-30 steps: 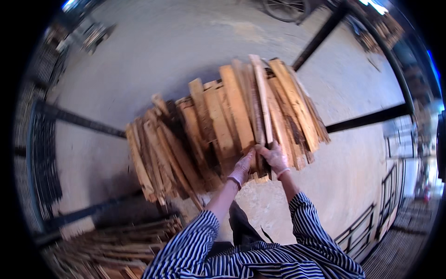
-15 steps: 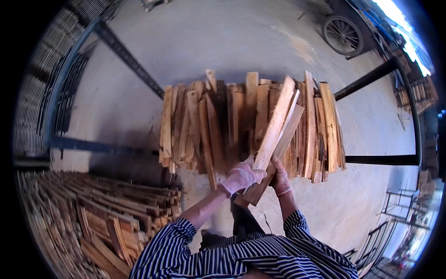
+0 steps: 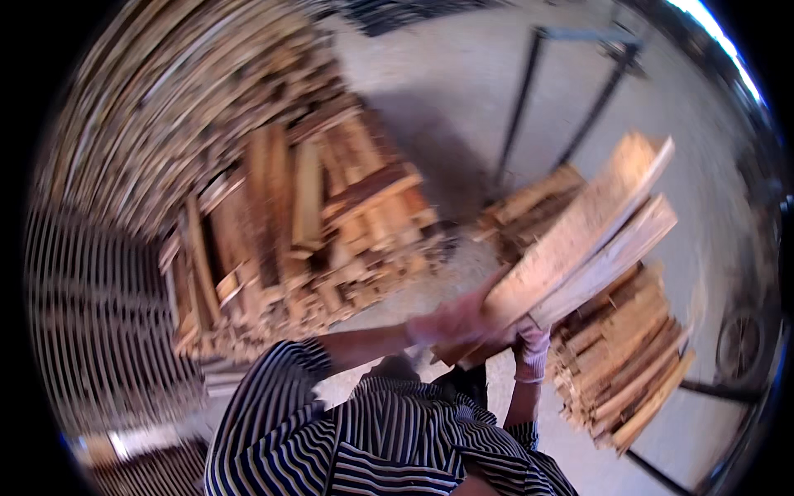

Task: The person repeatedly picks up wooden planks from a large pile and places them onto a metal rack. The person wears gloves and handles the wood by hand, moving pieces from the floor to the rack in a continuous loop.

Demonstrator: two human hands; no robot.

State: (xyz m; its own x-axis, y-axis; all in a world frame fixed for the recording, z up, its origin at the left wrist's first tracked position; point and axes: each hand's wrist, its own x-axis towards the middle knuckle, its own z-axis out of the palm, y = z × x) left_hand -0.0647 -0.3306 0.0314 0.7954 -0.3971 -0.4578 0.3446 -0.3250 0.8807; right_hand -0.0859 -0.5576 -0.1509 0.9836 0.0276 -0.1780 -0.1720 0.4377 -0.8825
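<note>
Both grips close on a few held boards [image 3: 571,240]: the left hand [image 3: 451,321], blurred, wraps their lower end, and the right hand [image 3: 531,345] clasps them from beneath. The boards hang in the air, slanting up to the right across the middle of a row of boards [image 3: 620,364] on a dark metal rack [image 3: 721,391]. Left of them, past the right edge of a wood stack [image 3: 277,207], loose planks [image 3: 308,194] lie on top.
</note>
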